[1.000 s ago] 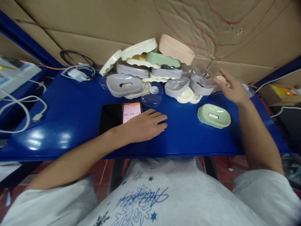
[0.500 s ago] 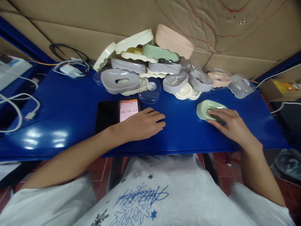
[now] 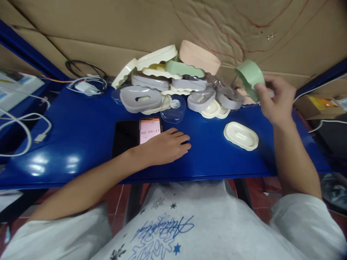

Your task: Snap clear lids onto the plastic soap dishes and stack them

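Note:
My right hand (image 3: 279, 97) grips a light green soap dish cover (image 3: 251, 78) at its near side. It holds the cover up in the air, tilted, at the right of the pile. Below it on the blue table lies an oval cream soap dish base (image 3: 241, 135) with a wavy rim and a raised middle, uncovered. My left hand (image 3: 172, 146) rests palm down on the table, fingers loosely stretched out, holding nothing. Beside that wrist lies a phone (image 3: 150, 128) with a timer on its screen, partly covered by the forearm.
A heap of grey, cream, green and peach soap dish parts (image 3: 141, 97) stands along the back, with clear plastic lids (image 3: 173, 112) among them. White cables (image 3: 24, 144) and a charger (image 3: 86, 87) lie at the left. A cardboard wall (image 3: 108, 29) closes the back.
My right hand has lifted the green cover off the cream base and raised it up and back. The base is now exposed on the table. My left hand has stayed in place.

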